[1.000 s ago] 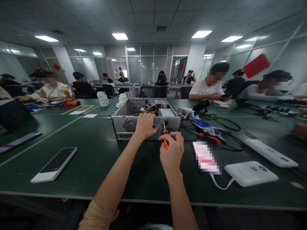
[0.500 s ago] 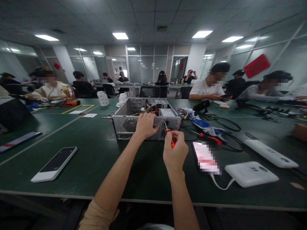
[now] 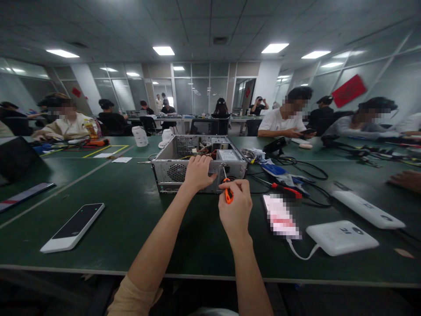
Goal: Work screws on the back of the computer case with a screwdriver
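A desktop computer case lies open-topped on the green table, its perforated rear panel towards me. Inside are cables and a metal power supply at the right. My left hand grips the near top edge, fingers over the rim and thumb spread along the panel. In my closed right hand is a screwdriver with an orange and black handle. Its shaft points up and away, the tip at the panel's upper right, beside the power supply. Whether the tip sits in a screw is too small to tell.
Right of the case lie a red-and-black screwdriver, blue-and-white gloves, black cables, a lit phone and white power banks. A white device is at left. Other people sit around, one hand at far right.
My right hand turned and shifted slightly right with the screwdriver, then came back left with its fingers rolled over the handle. My left hand and the case stayed put.
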A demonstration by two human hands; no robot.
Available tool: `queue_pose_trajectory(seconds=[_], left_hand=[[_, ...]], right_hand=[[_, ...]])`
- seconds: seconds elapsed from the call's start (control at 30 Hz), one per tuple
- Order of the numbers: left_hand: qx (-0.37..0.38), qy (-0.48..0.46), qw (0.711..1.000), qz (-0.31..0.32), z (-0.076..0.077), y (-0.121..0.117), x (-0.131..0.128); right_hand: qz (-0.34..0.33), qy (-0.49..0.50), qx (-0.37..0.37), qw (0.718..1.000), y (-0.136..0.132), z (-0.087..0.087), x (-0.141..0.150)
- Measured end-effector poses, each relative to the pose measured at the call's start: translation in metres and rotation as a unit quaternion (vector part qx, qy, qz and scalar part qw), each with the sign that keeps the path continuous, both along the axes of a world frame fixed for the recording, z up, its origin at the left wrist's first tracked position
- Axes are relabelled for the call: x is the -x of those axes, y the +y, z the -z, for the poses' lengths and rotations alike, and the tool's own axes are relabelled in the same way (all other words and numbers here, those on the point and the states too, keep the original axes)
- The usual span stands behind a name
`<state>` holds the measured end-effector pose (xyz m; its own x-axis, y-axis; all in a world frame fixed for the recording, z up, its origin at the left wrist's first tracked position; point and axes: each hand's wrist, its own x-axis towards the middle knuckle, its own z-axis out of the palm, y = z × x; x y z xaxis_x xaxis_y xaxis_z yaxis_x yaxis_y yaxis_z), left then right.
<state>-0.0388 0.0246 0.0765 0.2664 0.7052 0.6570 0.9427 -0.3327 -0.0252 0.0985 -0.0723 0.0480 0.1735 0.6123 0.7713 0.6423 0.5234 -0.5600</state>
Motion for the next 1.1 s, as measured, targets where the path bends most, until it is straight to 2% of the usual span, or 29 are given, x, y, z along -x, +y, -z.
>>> queue_pose_trajectory(seconds=[0.13,0.37,0.67,0.87,1.0,1.1], left_hand=[[-0.001,0.002,1.000,-0.001,0.000,0.000,0.000],[0.000,-0.001,1.000,0.001,0.000,0.000,0.000],[-0.010,0.005,1.000,-0.001,0.001,0.001,0.000],[-0.008,0.003,1.000,0.003,0.000,0.000,0.000],[-0.005,0.003,1.000,0.001,-0.001,-0.001,0.000],[-0.001,0.001,1.000,0.004,-0.002,-0.001,0.000]], right_hand=[[0.005,0.003,-0.004,1.000,-0.001,-0.003,-0.001],[0.068,0.044,-0.023,0.996,-0.001,-0.007,-0.005],[0.099,0.045,0.033,0.994,-0.005,-0.016,0.003],[0.041,0.009,0.092,0.995,-0.009,-0.017,0.012],[-0.007,0.017,0.081,0.997,-0.007,-0.014,0.009],[0.003,0.038,0.077,0.996,-0.005,-0.012,0.004]])
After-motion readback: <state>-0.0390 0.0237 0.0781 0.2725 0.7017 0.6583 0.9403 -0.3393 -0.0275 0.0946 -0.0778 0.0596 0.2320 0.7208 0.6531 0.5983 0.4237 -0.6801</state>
